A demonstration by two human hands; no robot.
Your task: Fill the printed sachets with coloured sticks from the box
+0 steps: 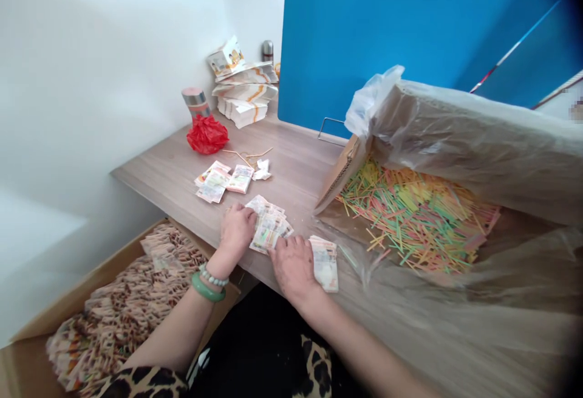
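My left hand (237,228), with a green bangle and a bead bracelet at the wrist, rests with curled fingers on the left edge of a fanned pile of small printed paper sleeves (269,226) on the wooden desk (296,167). My right hand (294,264) lies knuckles up, pressing the near right of the same pile. A tidy stack of the same sleeves (325,262) sits just right of that hand. More sleeves (221,180) lie in small groups farther back.
A plastic-lined cardboard box (455,137) of coloured straws (414,209) fills the right. A carton of packed sleeves (118,313) stands low at left. At the back are a red bag (207,135), a cup (195,101), stacked paper boxes (243,94) and a blue divider (387,27).
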